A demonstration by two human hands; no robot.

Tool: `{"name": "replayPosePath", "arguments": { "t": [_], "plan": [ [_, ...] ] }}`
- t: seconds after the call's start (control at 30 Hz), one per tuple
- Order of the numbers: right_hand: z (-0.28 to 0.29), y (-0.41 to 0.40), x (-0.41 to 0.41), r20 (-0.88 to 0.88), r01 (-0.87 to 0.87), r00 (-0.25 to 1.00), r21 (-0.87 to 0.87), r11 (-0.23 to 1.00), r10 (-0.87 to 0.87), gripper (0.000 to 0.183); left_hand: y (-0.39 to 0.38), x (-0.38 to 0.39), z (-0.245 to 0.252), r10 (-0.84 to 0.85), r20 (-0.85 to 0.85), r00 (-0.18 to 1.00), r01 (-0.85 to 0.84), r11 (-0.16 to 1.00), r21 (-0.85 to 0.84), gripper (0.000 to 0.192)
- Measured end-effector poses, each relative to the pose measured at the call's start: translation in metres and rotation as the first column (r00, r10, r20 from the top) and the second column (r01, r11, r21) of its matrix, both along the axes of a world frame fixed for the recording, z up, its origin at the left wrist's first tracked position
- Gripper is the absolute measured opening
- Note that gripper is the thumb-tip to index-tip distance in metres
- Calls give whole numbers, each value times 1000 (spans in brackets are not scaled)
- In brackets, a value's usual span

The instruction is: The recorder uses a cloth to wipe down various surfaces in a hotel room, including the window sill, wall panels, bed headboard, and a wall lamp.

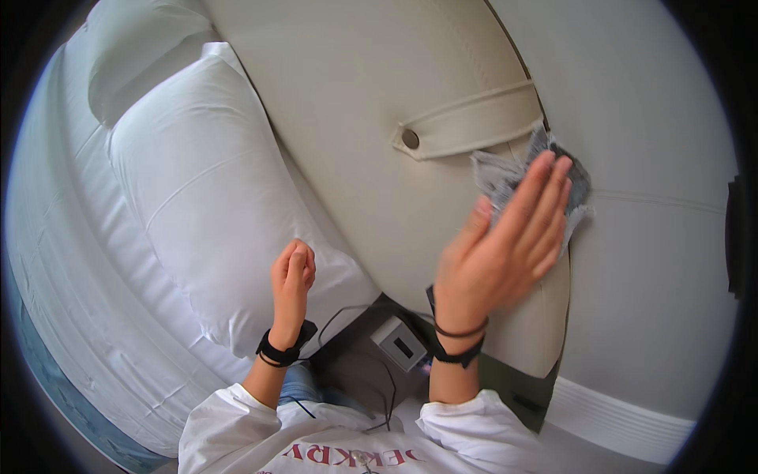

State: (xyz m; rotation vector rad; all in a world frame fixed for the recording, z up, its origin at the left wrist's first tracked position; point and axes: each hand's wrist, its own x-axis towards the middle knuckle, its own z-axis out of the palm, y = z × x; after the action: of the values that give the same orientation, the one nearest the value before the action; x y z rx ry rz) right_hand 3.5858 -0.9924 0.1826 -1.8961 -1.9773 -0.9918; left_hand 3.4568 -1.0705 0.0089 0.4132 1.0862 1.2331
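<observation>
My right hand (503, 249) lies flat, fingers together, over a crumpled grey cloth (503, 175). The cloth rests against the top edge of a beige padded headboard (349, 77), near a stitched strap (474, 121) with a round metal stud (410, 139). Part of the cloth is hidden under my fingers. My left hand (293, 272) is curled into a loose fist above a white pillow (201, 195), with nothing visible in it. Dark bands circle both wrists.
White bedding (77, 266) and another pillow (145, 53) are at the left. Below the headboard, a pale box-shaped device (400, 343) sits on a dark surface among thin cables. The grey wall (645, 136) rises behind the headboard, with a ribbed white skirting (616, 420) below.
</observation>
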Motion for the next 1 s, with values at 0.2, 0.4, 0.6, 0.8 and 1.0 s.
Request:
{"name": "replayPosePath", "arguments": {
  "t": [0.2,0.4,0.6,0.8,1.0],
  "plan": [
    [-87,-45,21,245,67,969,-356,932,24,62,2,13,20,-93,69,993,86,992,96,34],
    [-89,-84,53,40,-36,996,-635,771,79,65,-29,1,14,-210,17,977,208,973,98,32],
    [-97,-70,50,289,1,953,-304,953,92,62,-66,11,6,-259,18,966,258,966,19,32],
    [-303,-132,144,-37,-111,991,-772,626,130,48,-90,35,-19,-313,79,947,317,947,-46,32],
    [-226,-173,155,106,-37,978,-762,646,181,30,-109,57,-29,-411,3,912,411,911,-25,32]
  ]
}}
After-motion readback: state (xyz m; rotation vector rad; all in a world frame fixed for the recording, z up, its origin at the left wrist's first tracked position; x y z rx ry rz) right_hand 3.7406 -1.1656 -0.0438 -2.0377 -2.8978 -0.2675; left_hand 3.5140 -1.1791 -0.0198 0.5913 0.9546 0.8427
